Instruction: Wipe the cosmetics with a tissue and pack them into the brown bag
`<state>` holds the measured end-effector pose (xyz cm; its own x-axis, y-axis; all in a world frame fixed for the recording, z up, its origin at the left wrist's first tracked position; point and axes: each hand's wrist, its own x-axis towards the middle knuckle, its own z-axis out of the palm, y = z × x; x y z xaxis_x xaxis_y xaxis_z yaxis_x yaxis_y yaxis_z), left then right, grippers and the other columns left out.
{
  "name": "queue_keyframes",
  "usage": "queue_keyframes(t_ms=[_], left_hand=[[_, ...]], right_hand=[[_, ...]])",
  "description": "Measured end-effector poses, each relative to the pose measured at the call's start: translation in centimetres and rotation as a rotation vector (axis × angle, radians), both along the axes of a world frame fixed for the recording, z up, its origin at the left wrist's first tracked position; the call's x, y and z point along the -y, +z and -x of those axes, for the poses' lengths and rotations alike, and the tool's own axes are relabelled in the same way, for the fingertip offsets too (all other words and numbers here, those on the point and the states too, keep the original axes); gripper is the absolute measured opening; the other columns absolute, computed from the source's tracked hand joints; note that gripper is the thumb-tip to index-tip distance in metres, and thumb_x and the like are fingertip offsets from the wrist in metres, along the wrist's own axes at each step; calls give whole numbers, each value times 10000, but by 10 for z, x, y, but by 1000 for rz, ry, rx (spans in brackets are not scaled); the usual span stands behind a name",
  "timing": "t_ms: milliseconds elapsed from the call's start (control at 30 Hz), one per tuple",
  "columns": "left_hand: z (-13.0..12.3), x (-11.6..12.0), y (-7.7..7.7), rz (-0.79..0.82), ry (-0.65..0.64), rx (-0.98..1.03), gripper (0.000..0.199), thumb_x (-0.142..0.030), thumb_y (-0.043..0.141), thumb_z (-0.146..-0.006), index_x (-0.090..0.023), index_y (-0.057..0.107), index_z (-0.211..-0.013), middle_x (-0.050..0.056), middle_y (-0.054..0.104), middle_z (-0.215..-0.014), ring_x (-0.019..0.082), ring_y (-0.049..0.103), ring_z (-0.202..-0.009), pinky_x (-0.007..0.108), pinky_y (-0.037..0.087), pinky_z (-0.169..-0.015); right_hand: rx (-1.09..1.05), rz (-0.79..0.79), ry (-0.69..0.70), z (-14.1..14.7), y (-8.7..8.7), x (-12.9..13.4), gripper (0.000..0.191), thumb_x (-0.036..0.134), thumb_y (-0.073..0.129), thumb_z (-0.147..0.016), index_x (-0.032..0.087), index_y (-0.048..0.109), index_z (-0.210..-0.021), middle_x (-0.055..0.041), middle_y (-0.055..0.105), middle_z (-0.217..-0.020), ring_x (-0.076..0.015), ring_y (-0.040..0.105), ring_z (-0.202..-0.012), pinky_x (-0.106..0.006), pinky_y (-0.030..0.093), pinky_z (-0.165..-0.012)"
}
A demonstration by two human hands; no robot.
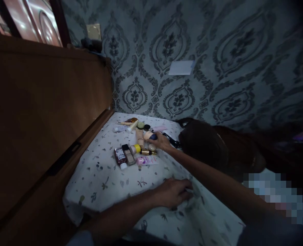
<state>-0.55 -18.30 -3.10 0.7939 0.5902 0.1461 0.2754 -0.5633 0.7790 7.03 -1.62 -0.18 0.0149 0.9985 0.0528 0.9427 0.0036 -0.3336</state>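
Observation:
My right hand (162,141) reaches into a group of cosmetics, its fingers closed at the dark blue cap of a small beige bottle (148,135). Beside that bottle lie a beige tube (140,136), a yellow-lidded jar (135,149), a black-and-gold tube (146,151) and a pink-and-white tube (146,160). Left of these are a black-capped bottle (129,156) and a dark red bottle with a white cap (121,157). Nearer to me, my left hand (174,193) rests low over the cloth with fingers curled; a small pale thing shows at them, too unclear to name.
The patterned white cloth (102,177) covers the surface. A wooden panel (51,102) rises along the left. Behind is a patterned wall (146,68) with a white card (181,67). A dark brown bag (207,143) stands at the right, close to my right forearm.

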Motion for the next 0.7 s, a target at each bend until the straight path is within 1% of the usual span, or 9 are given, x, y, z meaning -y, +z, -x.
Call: queue_keyframes(t_ms=[100,167,200,267,367,467,567,700], left_hand=[[1,-1,3,-27,-15,-33,195,-213,505,-935,-192,576,-1116,47,720,-1058,198,667,-1000,299,482,-887],[1,-1,4,-35,-34,-54,182,-220,494,-942,-200,564,-1108,41,714,-1054,201,658,-1009,302,477,-885],[2,-1,5,-36,-41,-64,174,-220,489,-945,-201,559,-1103,41,711,-1055,202,655,-1011,301,476,-884],[2,-1,6,-39,-55,-80,160,-213,481,-949,-194,552,-1091,48,706,-1063,202,654,-1009,298,474,-882],[4,0,10,-56,-68,-80,164,-206,488,-949,-176,549,-1098,73,697,-1092,213,655,-1019,299,474,-884],[5,1,14,-43,-63,-100,186,-212,490,-950,-178,549,-1123,78,700,-1083,226,662,-1012,307,482,-864],[6,1,16,-25,-54,-118,189,-214,477,-954,-187,553,-1126,72,702,-1076,220,663,-998,303,481,-855],[5,0,15,-20,-53,-115,194,-220,458,-961,-188,554,-1127,70,699,-1093,208,654,-1006,299,476,-872]], right_hand=[[-85,-64,-32,-20,18,-1,534,557,629,-801,190,577,-1186,-88,695,-1081,-246,642,-962,-296,470,-729],[-138,-120,-20,-39,31,4,532,568,609,-813,199,567,-1194,-65,692,-1066,-218,636,-933,-278,468,-726],[-159,-153,27,-48,36,9,523,564,616,-807,190,580,-1172,-65,693,-1044,-214,634,-903,-275,464,-713],[-131,-132,130,-64,42,22,513,548,634,-790,172,600,-1138,-67,695,-990,-207,632,-843,-273,458,-696],[55,-37,265,-77,37,42,537,514,685,-746,155,613,-1138,-90,693,-978,-229,636,-855,-290,461,-737],[182,10,321,-79,23,51,580,495,716,-721,158,609,-1181,-117,685,-1036,-263,639,-926,-311,466,-787],[200,20,311,-73,13,47,570,495,684,-763,175,590,-1225,-124,663,-1098,-271,635,-963,-319,471,-797],[202,-19,217,-61,9,38,547,490,650,-806,200,568,-1262,-128,629,-1147,-269,631,-973,-320,478,-791]])
